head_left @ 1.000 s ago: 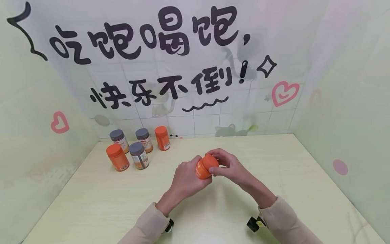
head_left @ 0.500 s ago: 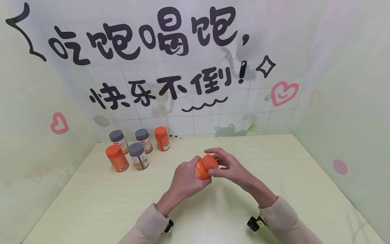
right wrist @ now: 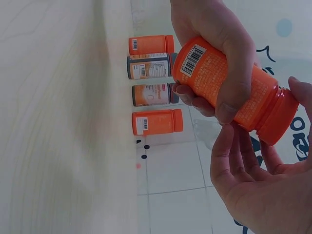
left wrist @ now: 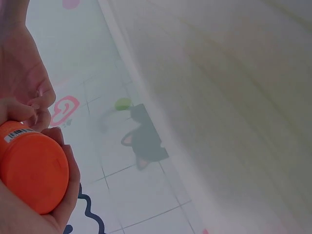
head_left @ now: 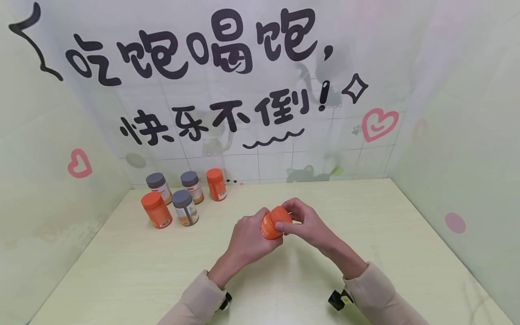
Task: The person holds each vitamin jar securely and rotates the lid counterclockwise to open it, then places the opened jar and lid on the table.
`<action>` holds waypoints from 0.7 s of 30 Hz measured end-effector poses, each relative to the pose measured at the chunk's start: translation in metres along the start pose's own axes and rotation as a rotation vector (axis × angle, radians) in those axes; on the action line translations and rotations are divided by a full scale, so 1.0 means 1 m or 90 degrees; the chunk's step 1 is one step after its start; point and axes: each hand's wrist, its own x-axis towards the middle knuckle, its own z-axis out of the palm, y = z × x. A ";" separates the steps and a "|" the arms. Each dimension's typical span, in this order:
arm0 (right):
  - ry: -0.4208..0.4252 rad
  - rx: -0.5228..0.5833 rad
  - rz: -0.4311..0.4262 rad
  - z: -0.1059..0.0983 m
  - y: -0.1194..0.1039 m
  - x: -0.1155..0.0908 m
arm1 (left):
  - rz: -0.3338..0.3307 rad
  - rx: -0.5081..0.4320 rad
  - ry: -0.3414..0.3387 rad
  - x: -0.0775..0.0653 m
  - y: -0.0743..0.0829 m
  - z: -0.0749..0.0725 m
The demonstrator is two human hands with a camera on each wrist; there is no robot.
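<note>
Your left hand [head_left: 248,239] grips the orange bottle [head_left: 269,229], tilted above the table [head_left: 280,289], and now your right hand [head_left: 310,227] pinches its cap [head_left: 281,214]! Farther back, left, stand three grey-capped jars [head_left: 188,214] and two more orange bottles [head_left: 159,215].

This looks like a small staged booth: a pale wood-look table [head_left: 321,271] stands inside decorated walls [head_left: 455,153] at the back and both sides, bearing big black Chinese lettering [head_left: 225,105], pink hearts [head_left: 380,127], thin tile lines and a faint cartoon cat [left wrist: 146,141]. The wider building cannot be told.
</note>
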 end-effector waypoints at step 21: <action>-0.085 0.012 -0.045 -0.010 -0.002 0.000 | -0.011 0.004 -0.007 0.001 0.002 -0.001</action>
